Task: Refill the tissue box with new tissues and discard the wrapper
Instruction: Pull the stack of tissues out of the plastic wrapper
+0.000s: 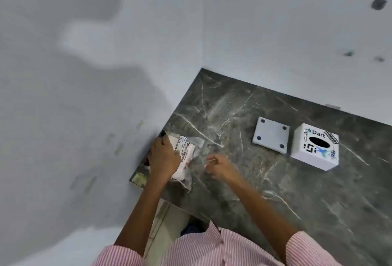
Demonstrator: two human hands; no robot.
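A pack of tissues [185, 155] in a clear printed wrapper lies near the left edge of the dark marble table [275, 191]. My left hand [163, 156] presses down on the pack. My right hand [221, 166] hovers just right of it, fingers pinched on a thin clear strip of wrapper. The white cube tissue box [315, 147], covered in stickers with an oval slot on top, stands at the right. Its flat grey base panel [271, 134] with several round feet lies beside it, to its left.
White walls meet in a corner behind the table. The table's left edge drops off just beside the pack. My striped pink sleeves fill the bottom of the view.
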